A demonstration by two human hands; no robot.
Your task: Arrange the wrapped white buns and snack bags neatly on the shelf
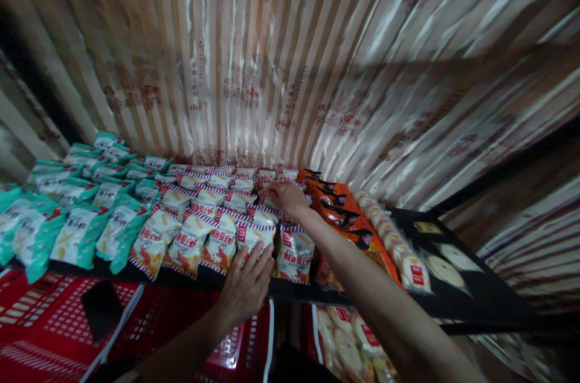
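On the black shelf (480, 298) lie rows of red-and-white snack packets (194, 232), set between teal packets (81, 232) on the left and orange packets (344, 214) on the right. The left hand (247, 283) lies flat at the near edge, fingers spread and loose, tips touching a front-row packet (254, 237). The right hand (285, 197) reaches to the far rows, fingers curled down over a packet there — whether it grips, I cannot tell. Clear-wrapped round cakes (394, 244) lie further right; a red basket (45, 322) sits below and a striped curtain (272, 57) hangs behind.
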